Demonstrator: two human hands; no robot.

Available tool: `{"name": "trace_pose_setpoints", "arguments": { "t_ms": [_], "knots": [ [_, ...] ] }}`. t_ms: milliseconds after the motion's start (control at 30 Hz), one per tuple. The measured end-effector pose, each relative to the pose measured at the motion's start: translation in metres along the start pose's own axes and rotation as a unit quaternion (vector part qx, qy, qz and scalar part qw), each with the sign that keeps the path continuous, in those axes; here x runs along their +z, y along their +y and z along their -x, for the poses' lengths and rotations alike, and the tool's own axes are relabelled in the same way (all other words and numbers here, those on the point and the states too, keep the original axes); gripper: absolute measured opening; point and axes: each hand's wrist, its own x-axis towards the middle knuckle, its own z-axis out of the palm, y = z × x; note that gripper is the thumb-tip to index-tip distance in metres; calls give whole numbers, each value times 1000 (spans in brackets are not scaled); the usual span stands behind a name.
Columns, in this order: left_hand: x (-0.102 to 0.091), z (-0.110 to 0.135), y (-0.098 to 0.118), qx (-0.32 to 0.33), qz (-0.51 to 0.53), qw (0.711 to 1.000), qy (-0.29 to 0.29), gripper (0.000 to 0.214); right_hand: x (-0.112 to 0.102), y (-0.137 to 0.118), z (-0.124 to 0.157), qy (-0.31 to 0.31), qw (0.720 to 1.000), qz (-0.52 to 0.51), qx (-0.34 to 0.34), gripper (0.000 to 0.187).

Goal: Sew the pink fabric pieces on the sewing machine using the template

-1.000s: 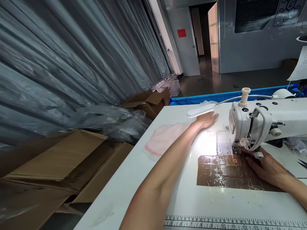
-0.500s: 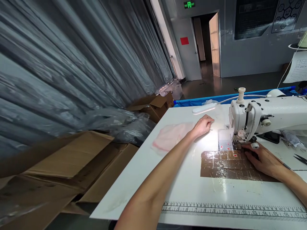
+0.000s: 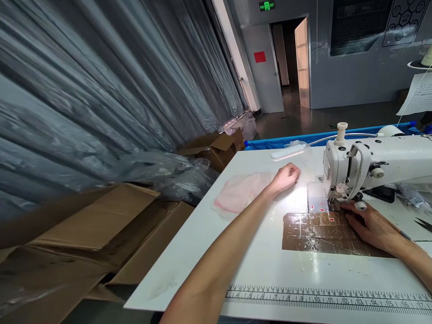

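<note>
My left hand (image 3: 286, 176) reaches across the white sewing table (image 3: 202, 252), its fingers curled shut beside a thin pink fabric piece (image 3: 239, 193). What the fingers pinch, if anything, is hidden. My right hand (image 3: 370, 225) lies on the brown taped patch (image 3: 313, 234) just below the presser foot of the white sewing machine (image 3: 378, 166), its fingers laid out toward the needle. A small white piece with red marks (image 3: 317, 202) sits under the needle area.
A gooseneck lamp (image 3: 286, 153) lights the table. A ruler strip (image 3: 324, 299) runs along the front edge. Scissors (image 3: 423, 223) lie at the right. Cardboard boxes (image 3: 94, 225) and grey plastic sheeting stand left of the table. A blue bin edge (image 3: 290, 137) lies behind.
My left hand, flat and stretched out under the lamp a second ago, has pulled back slightly and curled its fingers shut. The right hand stays by the presser foot.
</note>
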Motion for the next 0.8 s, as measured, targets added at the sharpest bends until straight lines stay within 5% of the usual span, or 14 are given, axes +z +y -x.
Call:
{"name": "trace_pose_setpoints", "arguments": {
  "t_ms": [233,433,800],
  "knots": [
    [3,-4,-3,-59,152,987,-3,22,2,1,-1,9,1000,17,-16,43],
    [-14,4,-5,-61,152,986,46,35,2,3,2,10,999,25,-21,42],
    [-121,96,-59,-49,-129,955,261,20,8,10,1,37,999,7,-31,44]
  ]
}}
